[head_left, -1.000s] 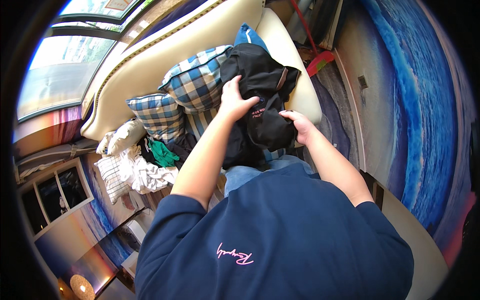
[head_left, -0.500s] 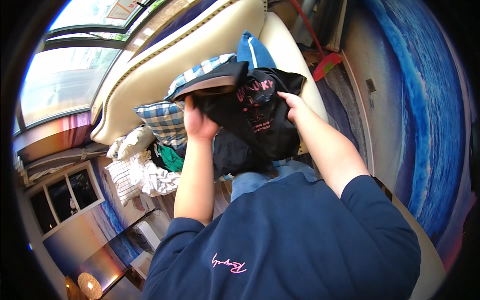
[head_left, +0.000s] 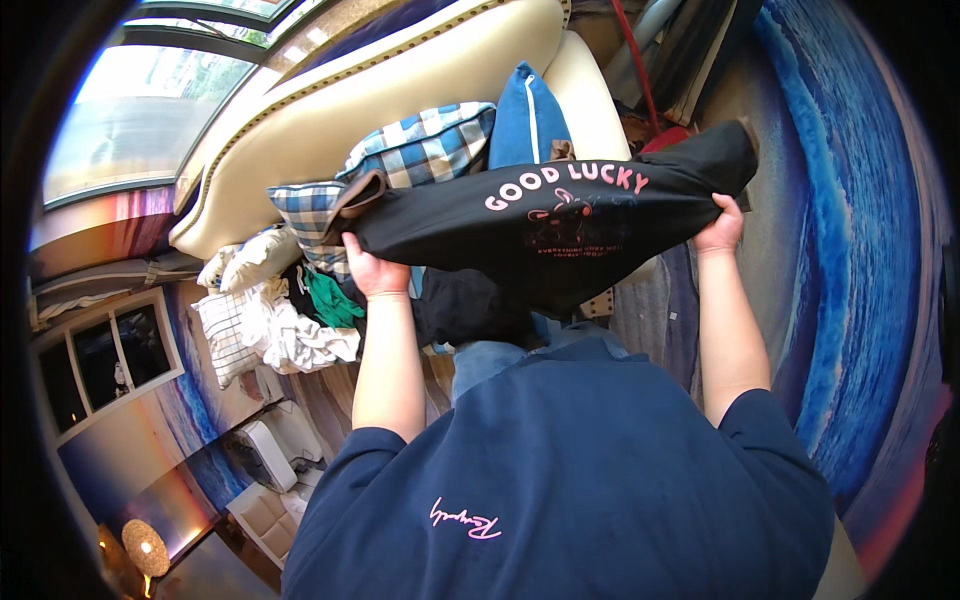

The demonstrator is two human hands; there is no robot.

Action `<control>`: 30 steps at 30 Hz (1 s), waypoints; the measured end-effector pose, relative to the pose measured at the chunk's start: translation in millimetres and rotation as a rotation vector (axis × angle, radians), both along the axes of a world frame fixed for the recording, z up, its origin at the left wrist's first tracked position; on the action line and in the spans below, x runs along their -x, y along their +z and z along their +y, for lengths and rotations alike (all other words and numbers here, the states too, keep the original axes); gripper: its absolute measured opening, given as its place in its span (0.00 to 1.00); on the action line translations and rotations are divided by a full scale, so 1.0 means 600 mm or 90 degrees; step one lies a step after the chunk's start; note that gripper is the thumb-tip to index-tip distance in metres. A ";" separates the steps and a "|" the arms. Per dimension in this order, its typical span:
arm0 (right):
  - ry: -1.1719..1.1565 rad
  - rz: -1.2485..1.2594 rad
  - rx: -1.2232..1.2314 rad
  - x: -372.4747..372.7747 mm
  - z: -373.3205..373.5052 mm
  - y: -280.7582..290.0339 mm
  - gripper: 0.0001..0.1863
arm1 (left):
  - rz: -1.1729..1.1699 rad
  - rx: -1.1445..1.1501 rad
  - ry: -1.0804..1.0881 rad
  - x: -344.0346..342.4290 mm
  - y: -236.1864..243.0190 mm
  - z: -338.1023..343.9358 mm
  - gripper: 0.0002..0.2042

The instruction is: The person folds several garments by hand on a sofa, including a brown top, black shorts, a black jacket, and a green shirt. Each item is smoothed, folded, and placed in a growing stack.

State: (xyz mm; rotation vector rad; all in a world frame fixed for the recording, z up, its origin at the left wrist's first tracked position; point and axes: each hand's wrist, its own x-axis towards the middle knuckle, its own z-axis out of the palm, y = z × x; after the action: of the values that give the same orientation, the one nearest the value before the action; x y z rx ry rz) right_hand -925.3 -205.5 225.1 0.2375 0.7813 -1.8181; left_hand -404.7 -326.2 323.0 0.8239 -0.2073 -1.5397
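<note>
Left hand: we had our left hand point(head_left: 377, 272) closed on the left end of the cloth, thumb up, other fingers partly hidden by it.
Right hand: we had our right hand point(head_left: 720, 228) closed on the opposite end, fingers also partly hidden.
Black shirt: we held the black shirt point(head_left: 450, 225) stretched between both hands, in the air over the seat, pink print facing us, lower edge sagging, right end past the sofa's right arm.
Sofa: we faced the cream sofa point(head_left: 400, 88), its back edge studded.
Black cloth: we saw the black cloth point(head_left: 465, 305) below the shirt, near the sofa's front edge.
Pillows: we saw a large checked pillow point(head_left: 425, 145) and a small checked pillow point(head_left: 305, 215) against the back, with a blue cushion point(head_left: 522, 120) beside the right arm.
Left end: we saw a green cloth point(head_left: 332, 300) next to a white cloth point(head_left: 285, 335), toward the front left corner.
Broom: we saw a red pole point(head_left: 638, 70) beyond the right arm.
</note>
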 end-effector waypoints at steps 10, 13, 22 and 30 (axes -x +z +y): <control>0.078 -0.031 0.022 -0.051 0.076 -0.033 0.25 | 0.101 -0.317 0.054 -0.027 -0.100 0.088 0.24; 0.104 -0.048 0.170 -0.097 0.046 0.100 0.31 | 0.160 -0.070 -0.134 -0.012 -0.022 0.099 0.26; 0.293 0.074 0.160 -0.260 -0.051 0.147 0.35 | 0.156 -0.071 -0.257 0.075 0.026 0.081 0.25; 0.305 0.219 0.009 -0.418 -0.057 0.231 0.17 | 0.017 0.029 -0.280 0.090 0.053 0.082 0.20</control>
State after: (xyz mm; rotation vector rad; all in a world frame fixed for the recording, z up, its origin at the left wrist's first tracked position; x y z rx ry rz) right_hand -674.8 -239.7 363.9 -0.2626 0.9683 -1.4194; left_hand -458.7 -276.8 354.8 0.7524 -0.4235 -1.9470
